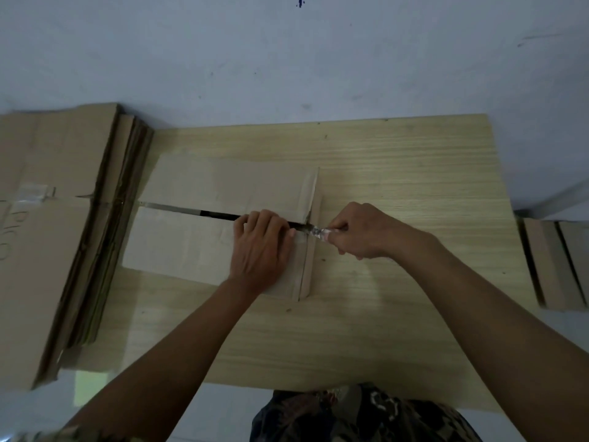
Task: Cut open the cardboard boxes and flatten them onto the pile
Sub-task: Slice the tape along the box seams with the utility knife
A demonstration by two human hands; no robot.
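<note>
A flat brown cardboard box (204, 218) lies on the wooden board, with a dark slit open along most of its middle seam. My left hand (259, 250) presses down on the box's right part, fingertips at the slit's edge. My right hand (360, 231) is at the box's right end and pinches a small shiny silvery cutter (320, 232), whose tip meets the end of the slit. The cutter is blurred and mostly hidden by my fingers. The pile of flattened boxes (63, 224) is stacked at the left, right beside the box.
The pale wooden board (398, 186) lies on a light floor and reaches a blue-grey wall (287, 59) behind. More folded cardboard (554, 266) stands on edge off the board's right side. Patterned clothing (350, 416) shows at the bottom.
</note>
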